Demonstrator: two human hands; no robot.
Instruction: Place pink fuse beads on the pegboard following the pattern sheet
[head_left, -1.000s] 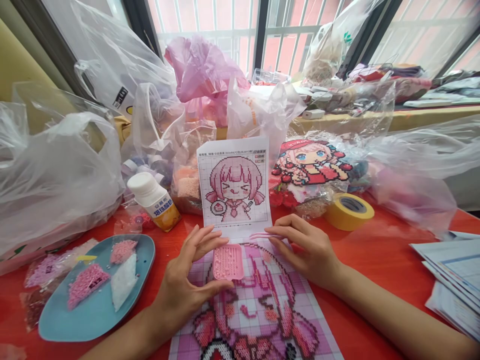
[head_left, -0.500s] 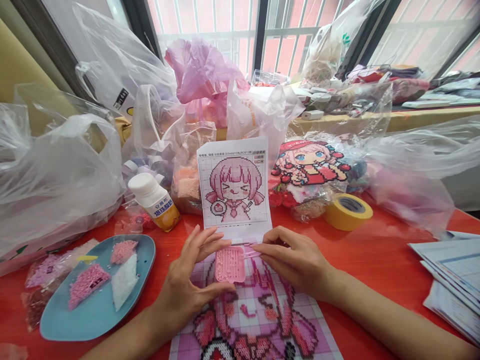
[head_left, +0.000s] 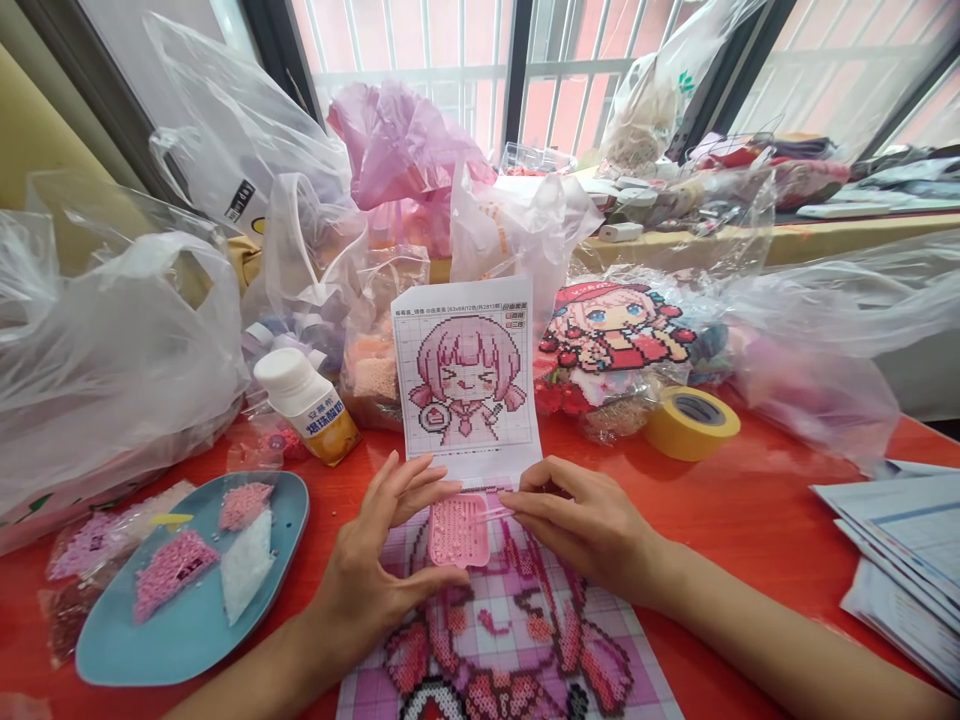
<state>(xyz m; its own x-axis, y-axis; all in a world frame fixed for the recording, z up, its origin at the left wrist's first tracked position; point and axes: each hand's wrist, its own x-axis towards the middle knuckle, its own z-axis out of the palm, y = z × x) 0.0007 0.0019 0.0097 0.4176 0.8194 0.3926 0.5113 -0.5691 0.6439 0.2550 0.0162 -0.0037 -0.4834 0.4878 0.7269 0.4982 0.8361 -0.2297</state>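
Observation:
My left hand (head_left: 364, 545) grips a small pink bead tray (head_left: 459, 535) by its edges, thumb at the near side and fingers at the far side. Pale pink beads lie in the tray's ridged bottom. Pink tweezers (head_left: 495, 513) are pinched in my right hand (head_left: 589, 515), their tips over the tray's right part. Whether a bead is between the tips is too small to tell. Below both hands lies a fuse bead picture (head_left: 495, 650) of a pink-haired figure on a gridded board. A printed pattern sheet (head_left: 469, 385) of the same figure stands upright behind the tray.
At left, a blue plate (head_left: 180, 640) bears several bags of beads, with a white bottle (head_left: 307, 405) beyond it. Yellow tape (head_left: 690, 425), a finished bead figure (head_left: 619, 330) and plastic bags line the back. Papers (head_left: 900, 560) lie at right on the red table.
The tweezers' tips have shifted slightly left, further over the tray. My left hand keeps its hold on the tray. The whole view has moved a little.

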